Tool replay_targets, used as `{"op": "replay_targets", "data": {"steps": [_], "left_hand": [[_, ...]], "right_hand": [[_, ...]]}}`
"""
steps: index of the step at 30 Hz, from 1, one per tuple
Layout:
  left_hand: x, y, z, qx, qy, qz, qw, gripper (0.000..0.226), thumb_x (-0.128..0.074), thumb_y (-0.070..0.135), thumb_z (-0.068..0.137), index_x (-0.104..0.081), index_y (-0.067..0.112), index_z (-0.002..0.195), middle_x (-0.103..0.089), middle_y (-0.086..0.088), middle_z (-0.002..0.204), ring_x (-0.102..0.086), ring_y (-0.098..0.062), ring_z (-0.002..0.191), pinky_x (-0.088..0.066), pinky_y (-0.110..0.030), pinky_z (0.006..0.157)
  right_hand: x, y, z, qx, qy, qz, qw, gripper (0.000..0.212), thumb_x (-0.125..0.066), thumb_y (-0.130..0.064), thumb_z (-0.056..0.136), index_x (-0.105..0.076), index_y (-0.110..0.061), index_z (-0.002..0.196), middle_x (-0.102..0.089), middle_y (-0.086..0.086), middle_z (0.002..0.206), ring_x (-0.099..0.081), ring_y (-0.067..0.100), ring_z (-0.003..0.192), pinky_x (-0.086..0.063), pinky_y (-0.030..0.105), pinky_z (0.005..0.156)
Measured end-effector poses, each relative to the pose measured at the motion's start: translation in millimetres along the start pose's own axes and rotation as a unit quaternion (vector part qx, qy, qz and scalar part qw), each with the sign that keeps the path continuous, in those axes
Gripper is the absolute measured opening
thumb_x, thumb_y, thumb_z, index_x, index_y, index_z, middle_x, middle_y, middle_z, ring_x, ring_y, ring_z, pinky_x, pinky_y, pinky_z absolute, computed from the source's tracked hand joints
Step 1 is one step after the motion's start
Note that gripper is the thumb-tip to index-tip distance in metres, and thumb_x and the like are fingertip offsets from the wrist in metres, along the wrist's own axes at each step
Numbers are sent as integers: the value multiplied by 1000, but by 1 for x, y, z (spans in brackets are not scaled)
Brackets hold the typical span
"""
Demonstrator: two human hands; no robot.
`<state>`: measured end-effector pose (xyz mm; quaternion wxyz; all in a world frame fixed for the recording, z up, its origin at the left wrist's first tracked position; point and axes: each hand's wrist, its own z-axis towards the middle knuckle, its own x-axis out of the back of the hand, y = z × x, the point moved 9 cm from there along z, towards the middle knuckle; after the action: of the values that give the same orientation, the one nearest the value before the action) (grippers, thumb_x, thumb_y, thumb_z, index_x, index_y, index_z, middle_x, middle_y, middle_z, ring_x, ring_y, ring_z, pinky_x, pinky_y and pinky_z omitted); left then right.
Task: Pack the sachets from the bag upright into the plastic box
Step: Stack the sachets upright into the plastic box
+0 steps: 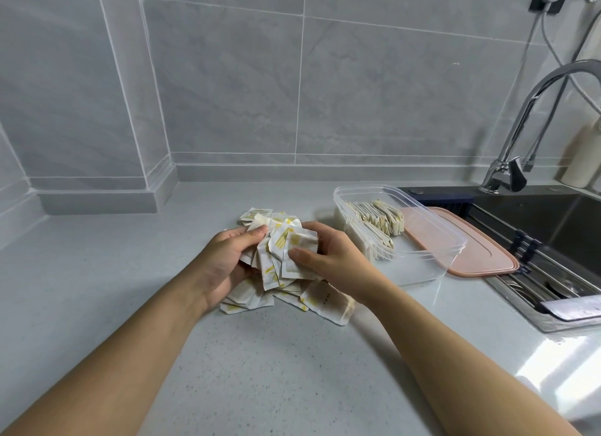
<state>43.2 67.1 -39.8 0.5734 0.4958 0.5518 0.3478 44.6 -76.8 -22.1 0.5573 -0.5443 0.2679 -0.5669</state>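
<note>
The left grip [227, 260] and right grip [328, 257] curl round a sachet bunch [283, 250], probably squaring edges for upright packing; the part-filled plastic box [432, 260] sits just right. Beneath them lie loose sachets [328, 300].

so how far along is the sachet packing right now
Partly done. Done: rows of sachets stand upright in the far end of the clear rectangular plastic box, whose near half is bare. In hand: the left hand and right hand grip a bunch of white-and-yellow paper sachets. Left: a loose pile on the speckled grey counter, not yet packed.
</note>
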Motion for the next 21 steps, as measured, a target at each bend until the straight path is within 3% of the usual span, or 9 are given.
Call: {"op": "replay_targets", "data": {"steps": [2, 5, 9, 13, 21], "left_hand": [[-1, -1, 1, 9, -10, -11, 1000, 48, -62, 21, 78, -60, -7, 118, -64, -26, 117, -62, -38, 108, -48, -49, 97], [-4, -2, 2, 15, -32, -31, 999, 45, -62, 19, 75, -63, -5, 113, -66, -24, 114, -67, -33, 101, -50, -45, 95], [-8, -3, 2, 23, -48, -58, 997, 46, -59, 19, 78, -61, -4, 118, -66, -22, 117, -65, -33, 107, -51, -43, 94], [-10, -2, 1, 10, -46, -66, 997, 41, -54, 17, 86, -59, 0, 123, -65, -20, 120, -63, -34, 111, -50, -46, 96], [-11, 4, -5, -5, -36, -23, 999, 33, -52, 17, 93, -61, -3, 118, -65, -22, 118, -63, -35, 111, -46, -46, 100]], "right_hand": [[0, -2, -1, 2, -2, 8, 1000, 24, -67, -13, 89, -61, -29, 105, -69, -18, 77, -64, -2, 74, -49, 17, 73], [1, 0, 0, 0, 4, 9, 1000, 31, -70, -18, 87, -61, -15, 117, -71, -11, 84, -67, 5, 79, -52, 26, 79], [2, 0, 0, 7, 8, 9, 1000, 24, -69, -21, 87, -66, -15, 109, -74, -1, 89, -70, 16, 85, -55, 38, 83], [4, -1, 0, 4, 16, 22, 1000, 8, -67, -14, 89, -67, -17, 97, -70, -9, 73, -65, 6, 68, -48, 21, 63], [8, -2, -1, -3, 35, 35, 999, 7, -66, -13, 90, -63, -15, 84, -59, -11, 59, -53, 4, 53, -41, 17, 49]]}}
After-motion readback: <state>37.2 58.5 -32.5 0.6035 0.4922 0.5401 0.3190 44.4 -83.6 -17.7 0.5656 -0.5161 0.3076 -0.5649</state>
